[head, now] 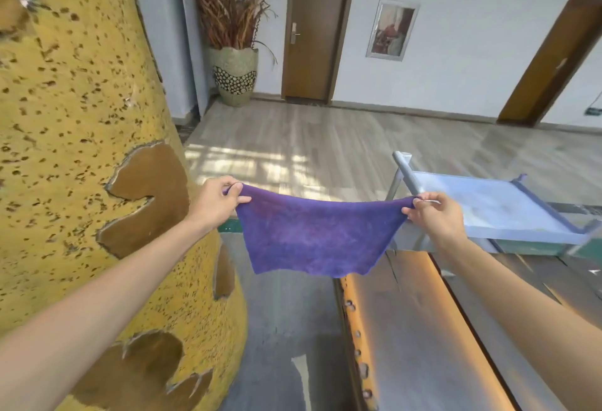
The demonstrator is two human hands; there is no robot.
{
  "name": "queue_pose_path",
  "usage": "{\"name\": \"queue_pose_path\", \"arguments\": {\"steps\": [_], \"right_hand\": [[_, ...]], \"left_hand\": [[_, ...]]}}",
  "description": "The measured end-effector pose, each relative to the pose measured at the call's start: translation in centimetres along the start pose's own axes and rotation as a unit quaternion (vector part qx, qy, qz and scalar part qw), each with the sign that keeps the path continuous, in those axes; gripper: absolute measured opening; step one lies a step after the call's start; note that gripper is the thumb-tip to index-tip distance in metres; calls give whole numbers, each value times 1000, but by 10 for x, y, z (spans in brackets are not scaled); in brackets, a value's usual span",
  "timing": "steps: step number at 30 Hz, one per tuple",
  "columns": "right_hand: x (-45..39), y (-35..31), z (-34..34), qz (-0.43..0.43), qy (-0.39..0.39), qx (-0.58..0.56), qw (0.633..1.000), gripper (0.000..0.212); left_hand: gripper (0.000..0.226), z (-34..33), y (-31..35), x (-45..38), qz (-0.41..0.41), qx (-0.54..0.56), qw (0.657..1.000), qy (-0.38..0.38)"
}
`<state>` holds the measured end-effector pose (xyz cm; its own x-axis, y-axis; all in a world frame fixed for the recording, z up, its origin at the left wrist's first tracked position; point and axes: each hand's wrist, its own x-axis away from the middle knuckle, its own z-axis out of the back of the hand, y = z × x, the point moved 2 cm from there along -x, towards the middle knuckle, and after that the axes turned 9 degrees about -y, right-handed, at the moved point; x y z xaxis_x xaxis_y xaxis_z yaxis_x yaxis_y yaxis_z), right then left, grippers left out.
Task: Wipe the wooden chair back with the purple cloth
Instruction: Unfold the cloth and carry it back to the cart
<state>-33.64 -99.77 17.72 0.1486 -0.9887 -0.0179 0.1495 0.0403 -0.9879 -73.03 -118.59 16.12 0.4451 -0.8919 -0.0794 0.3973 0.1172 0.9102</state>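
Note:
The purple cloth [317,236] hangs spread out in the air in front of me. My left hand [218,200] pinches its upper left corner and my right hand [435,215] pinches its upper right corner. Below the cloth lies a long wooden surface with an orange-lit edge and a row of studs [358,339]; I cannot tell whether it is the chair back.
A big yellow textured pillar [81,149] fills the left side, close to my left arm. A pale blue cloth [488,205] hangs over a metal rail [404,169] at the right. Farther off are wooden floor, a large vase with dry branches [234,78] and two brown doors.

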Motion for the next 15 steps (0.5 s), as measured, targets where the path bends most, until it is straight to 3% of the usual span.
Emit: {"name": "queue_pose_path", "arguments": {"steps": [4,15], "right_hand": [[-63,6,-12,12,22,-2,1000,18],[-283,50,-51,-45,11,-9,999,20]], "left_hand": [[20,-15,-1,-73,-4,2,1000,20],[20,-64,-53,-312,33,-19,999,-28]]}}
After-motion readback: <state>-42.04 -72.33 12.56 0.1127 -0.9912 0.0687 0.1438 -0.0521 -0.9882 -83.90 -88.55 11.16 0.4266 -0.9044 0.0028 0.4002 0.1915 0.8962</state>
